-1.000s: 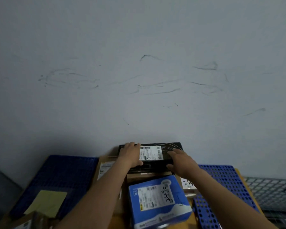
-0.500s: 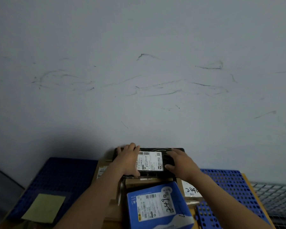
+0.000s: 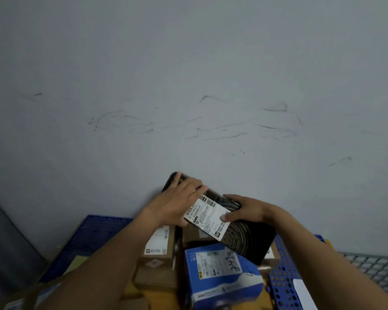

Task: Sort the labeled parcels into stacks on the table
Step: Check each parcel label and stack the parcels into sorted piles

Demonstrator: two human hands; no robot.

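Both hands are holding the black parcel (image 3: 244, 238) over the stacks at the back of the table, close to the grey wall (image 3: 188, 86).

- Parcel is sitting skewed: far end pointing up-left, near end dropping down-right. White label (image 3: 207, 217) is facing up.
- Left hand (image 3: 177, 202) is clamping the far-left end, with fingers lying across the top face and thumb at the near edge.
- Right hand (image 3: 249, 210) is pinching the right long edge, thumb pressing on the label corner and fingers wrapping over the far side.
- The parcel's near corner is overlapping the blue parcel (image 3: 220, 271) (handwritten digits on its label look like 249-something, partly covered). Cannot tell if the two are touching or if the black one is hanging just above.
- A brown parcel (image 3: 157, 253) with its own label is lying just left of the blue one, under the left forearm. Another brown box (image 3: 195, 236) is showing between them, beneath the black parcel.
- Blue perforated boards are lying on both sides: one at left (image 3: 99, 233), one at right (image 3: 285, 276).
- Wire mesh (image 3: 372, 269) is showing at the far right edge.
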